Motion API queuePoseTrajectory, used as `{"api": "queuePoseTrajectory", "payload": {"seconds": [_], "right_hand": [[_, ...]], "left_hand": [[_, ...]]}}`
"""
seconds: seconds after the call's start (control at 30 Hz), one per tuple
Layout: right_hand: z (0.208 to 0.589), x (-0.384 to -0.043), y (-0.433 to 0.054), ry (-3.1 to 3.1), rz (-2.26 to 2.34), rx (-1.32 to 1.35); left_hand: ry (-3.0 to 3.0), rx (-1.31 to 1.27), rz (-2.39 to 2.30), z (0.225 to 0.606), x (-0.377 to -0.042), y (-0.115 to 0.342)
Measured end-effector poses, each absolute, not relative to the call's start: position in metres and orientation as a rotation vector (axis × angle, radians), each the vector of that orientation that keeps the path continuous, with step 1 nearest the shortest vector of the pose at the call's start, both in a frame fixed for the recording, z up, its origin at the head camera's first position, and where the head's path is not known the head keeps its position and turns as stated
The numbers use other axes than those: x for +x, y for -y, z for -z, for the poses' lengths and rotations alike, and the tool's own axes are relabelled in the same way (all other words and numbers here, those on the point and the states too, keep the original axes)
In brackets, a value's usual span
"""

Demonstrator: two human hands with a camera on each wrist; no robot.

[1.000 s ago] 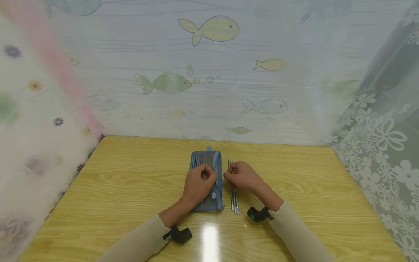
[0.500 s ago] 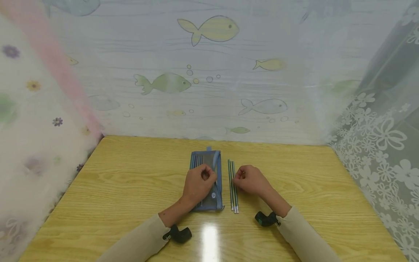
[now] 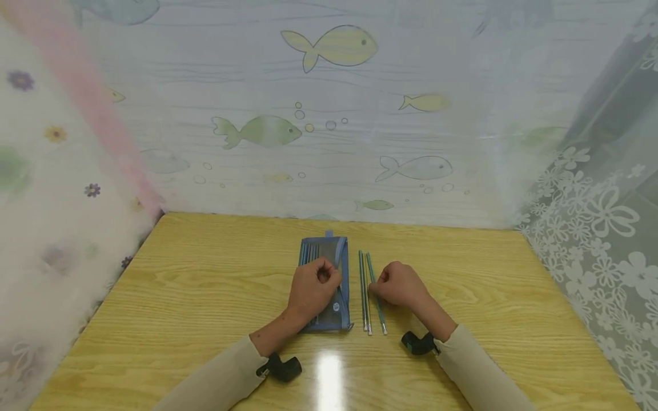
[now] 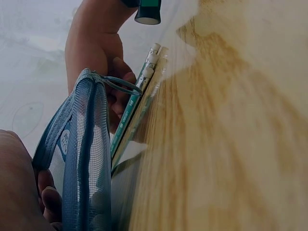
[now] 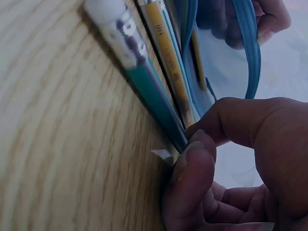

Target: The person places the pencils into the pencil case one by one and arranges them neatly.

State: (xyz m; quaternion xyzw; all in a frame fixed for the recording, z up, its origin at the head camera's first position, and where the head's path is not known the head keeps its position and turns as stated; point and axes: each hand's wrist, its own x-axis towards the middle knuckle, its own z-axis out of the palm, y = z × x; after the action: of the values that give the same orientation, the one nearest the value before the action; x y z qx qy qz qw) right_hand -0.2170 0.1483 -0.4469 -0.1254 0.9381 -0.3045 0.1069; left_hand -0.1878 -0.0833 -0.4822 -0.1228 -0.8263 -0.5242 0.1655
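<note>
A blue mesh pencil case lies on the table with its zipped side open. Several pencils show through the mesh. My left hand pinches the case's opening edge, holding it lifted in the left wrist view. Right of the case, my right hand pinches a green pencil between thumb and fingers. That pencil has a white eraser and lies slanted, its eraser end towards me. Beside it rest a yellow pencil and another green pencil, close together.
The wood-grain table ends at a fish-print curtain behind. Flowered cloth hangs on the left and white floral lace on the right. A black camera is strapped at each wrist.
My right hand has moved right from over the pencils. The rightmost green pencil's eraser end has swung right, away from the other two. My left hand stays on the case.
</note>
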Motion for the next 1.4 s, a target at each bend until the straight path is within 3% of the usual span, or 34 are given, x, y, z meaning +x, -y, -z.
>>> {"api": "queuePoseTrajectory", "payload": {"seconds": [0.63,1.4], "right_hand": [[0.444,-0.219,-0.155,-2.724,0.825,-0.377],[0.439,-0.232,-0.119,-2.425,1.109,-0.495]], "left_hand": [[2.366,-0.351,1.511,0.482,-0.186,0.083],[2.37,-0.327,1.51,0.483,-0.189,0.083]]}}
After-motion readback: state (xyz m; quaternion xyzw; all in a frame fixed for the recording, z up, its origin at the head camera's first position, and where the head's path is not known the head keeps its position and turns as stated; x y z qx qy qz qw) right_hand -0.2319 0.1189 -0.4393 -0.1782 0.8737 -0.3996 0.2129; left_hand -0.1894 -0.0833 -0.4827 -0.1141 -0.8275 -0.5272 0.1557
